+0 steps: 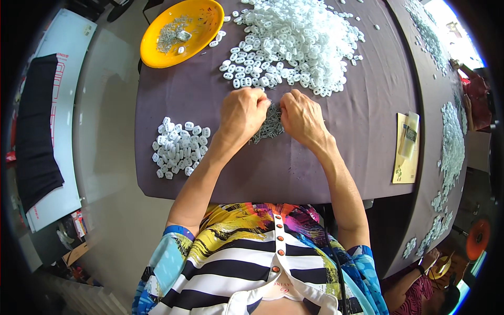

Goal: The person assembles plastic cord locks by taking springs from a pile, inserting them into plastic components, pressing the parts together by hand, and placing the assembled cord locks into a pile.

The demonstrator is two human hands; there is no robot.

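Observation:
My left hand (243,114) and my right hand (306,116) are both closed, thumbs and fingers curled inward and facing each other with a narrow gap between. Whatever their fingertips grip is hidden or too small to make out. Under and between them lies a heap of small grey metal pins or screws (269,127). Just beyond my knuckles spreads a large pile of small white oval plastic pieces with holes (310,42). A smaller pile of similar white pieces (180,148) sits to the left of my left forearm.
A yellow plate (157,55) with loose metal bits stands far left on the brown-covered table (294,178). To the right lies a yellow packet (399,170) under a clear roll (410,137). More white pieces (450,142) cover the adjoining table; another person's arm (407,286) shows lower right.

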